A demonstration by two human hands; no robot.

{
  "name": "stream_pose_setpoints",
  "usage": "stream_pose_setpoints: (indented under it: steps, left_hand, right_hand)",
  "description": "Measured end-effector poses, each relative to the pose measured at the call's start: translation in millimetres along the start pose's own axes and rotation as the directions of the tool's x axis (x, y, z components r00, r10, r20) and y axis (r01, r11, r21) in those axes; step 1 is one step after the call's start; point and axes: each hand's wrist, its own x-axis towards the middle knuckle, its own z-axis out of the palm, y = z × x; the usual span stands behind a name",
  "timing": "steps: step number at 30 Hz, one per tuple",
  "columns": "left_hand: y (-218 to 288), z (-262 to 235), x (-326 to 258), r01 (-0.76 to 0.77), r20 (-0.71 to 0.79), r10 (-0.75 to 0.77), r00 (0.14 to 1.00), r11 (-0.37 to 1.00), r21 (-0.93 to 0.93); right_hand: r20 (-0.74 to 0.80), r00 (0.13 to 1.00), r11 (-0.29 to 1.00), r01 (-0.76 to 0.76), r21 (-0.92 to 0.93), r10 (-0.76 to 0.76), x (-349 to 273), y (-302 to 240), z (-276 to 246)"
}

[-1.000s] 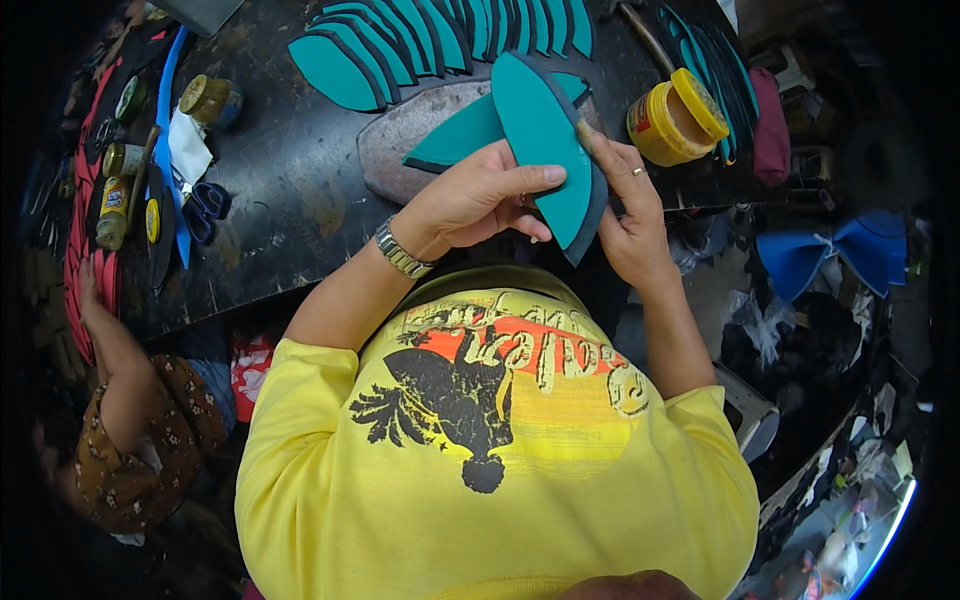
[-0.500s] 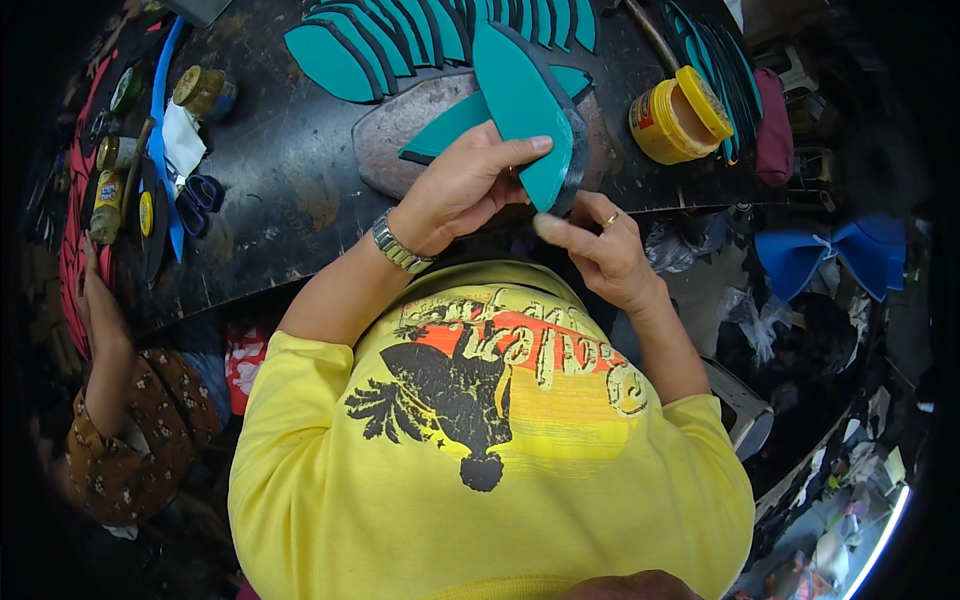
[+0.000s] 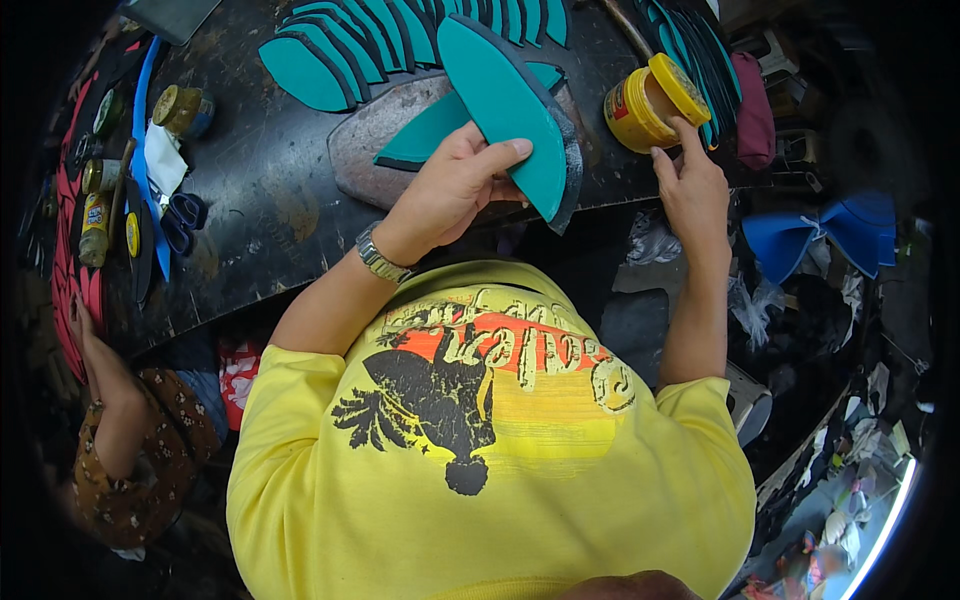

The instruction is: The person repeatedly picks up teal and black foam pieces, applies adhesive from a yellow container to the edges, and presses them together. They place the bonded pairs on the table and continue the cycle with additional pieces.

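Note:
My left hand (image 3: 466, 178) grips a teal foam sole piece (image 3: 495, 110), thumb on top and fingers underneath. Dark material shows along the piece's right edge, and a shiny black strip hangs loose near its lower end. Below it, a second teal sole piece (image 3: 425, 130) lies across a grey stone slab (image 3: 365, 165), partly covered. Over by the table's front edge, my right hand (image 3: 695, 190) is open, its index finger stretched to the lower rim of a yellow jar (image 3: 635, 118). The jar holds tan paste, and its yellow lid (image 3: 680, 88) leans at the opening.
Along the back stands a row of teal sole pieces (image 3: 310, 72). More dark-edged pieces (image 3: 690, 60) are stacked behind the jar, near a wooden handle (image 3: 627, 28). Glass jars (image 3: 183, 110) and scissors (image 3: 183, 222) lie at left. A co-worker's arm (image 3: 110, 390) reaches in there.
My right hand has left the sole piece's lower end and moved right to the yellow jar. The left hand still holds the piece. The whole view has shifted slightly.

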Motion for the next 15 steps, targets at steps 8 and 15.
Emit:
stream_pose_setpoints:
  steps: [8, 15]
  left_hand:
    - [4, -6, 2, -0.022, -0.005, 0.023, 1.0, 0.999, 0.037]
    - [0, 0, 5, -0.019, 0.017, 0.018, 1.0, 1.0, 0.011]
  right_hand:
    - [-0.121, 0.992, 0.998, -0.023, 0.056, 0.03, -16, -9, 0]
    - [-0.149, 0.963, 0.955, 0.247, 0.165, -0.223, -39, -20, -12]
